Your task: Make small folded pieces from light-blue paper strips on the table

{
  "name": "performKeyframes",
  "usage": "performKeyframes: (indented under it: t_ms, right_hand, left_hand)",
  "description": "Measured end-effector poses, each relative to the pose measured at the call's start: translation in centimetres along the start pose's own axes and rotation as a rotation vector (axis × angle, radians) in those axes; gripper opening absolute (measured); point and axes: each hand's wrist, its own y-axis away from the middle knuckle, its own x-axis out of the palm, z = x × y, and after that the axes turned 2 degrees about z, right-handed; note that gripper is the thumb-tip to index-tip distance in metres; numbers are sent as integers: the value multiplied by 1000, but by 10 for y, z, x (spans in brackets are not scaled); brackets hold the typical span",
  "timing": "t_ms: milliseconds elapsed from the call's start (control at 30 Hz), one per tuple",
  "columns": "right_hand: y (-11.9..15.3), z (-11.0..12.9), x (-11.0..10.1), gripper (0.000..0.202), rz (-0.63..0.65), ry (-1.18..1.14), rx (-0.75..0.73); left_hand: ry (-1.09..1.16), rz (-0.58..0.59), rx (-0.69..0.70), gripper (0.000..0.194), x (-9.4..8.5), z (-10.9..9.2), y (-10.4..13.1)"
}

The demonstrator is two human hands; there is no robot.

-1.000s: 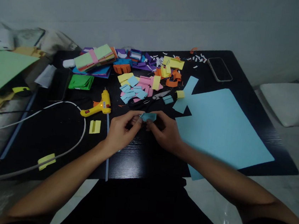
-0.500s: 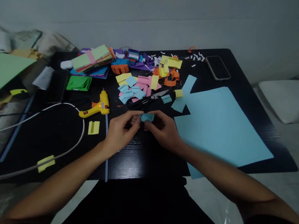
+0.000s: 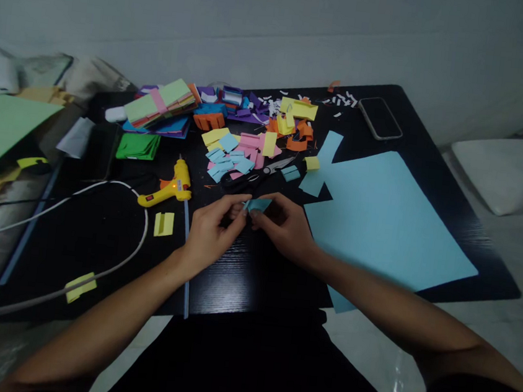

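Note:
A small piece of light blue paper (image 3: 259, 204) is pinched between my two hands above the black table. My left hand (image 3: 214, 225) grips its left edge, where a narrow folded strip shows at the fingertips. On the other side, my right hand (image 3: 286, 227) holds the paper between thumb and fingers. Just beyond my hands lie black-handled scissors (image 3: 259, 174) with their blades partly apart. Small folded blue paper pieces (image 3: 228, 160) are heaped behind them, next to pink paper pieces (image 3: 252, 145). To the right, a large light blue sheet (image 3: 394, 222) passes under my right forearm.
A yellow glue gun (image 3: 169, 185) lies left of my hands, near a glue stick (image 3: 186, 294) and a looping white cable (image 3: 145, 234). Stacked coloured paper (image 3: 163, 104) stands at the back left. A phone (image 3: 380, 118) rests at the back right.
The blue paper between my fingers has turned slightly and looks flatter, with its right corner now pointing outward. My hands have stayed nearly in place.

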Motion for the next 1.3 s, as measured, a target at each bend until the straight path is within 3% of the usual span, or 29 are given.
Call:
performKeyframes:
  t_ms: [333,567,833,1033,1300]
  right_hand:
    - [-1,-7,0,21,-27,1,-1]
    - [1,-4,0,20,11,44,-28]
    - [6,-3,1,22,48,131,-92]
    - [6,-2,0,16,57,135,-105]
    - [6,3,2,14,-37,326,-117]
  left_hand:
    - [-57,28,46,23,2,-8,-3]
    - [-87,22,-24,17,2,-5,-2]
    - [33,-44,-164,12,1,-4,-2]
    - [95,7,-190,14,2,-1,-1]
    - [120,-20,-145,15,6,-2,0]
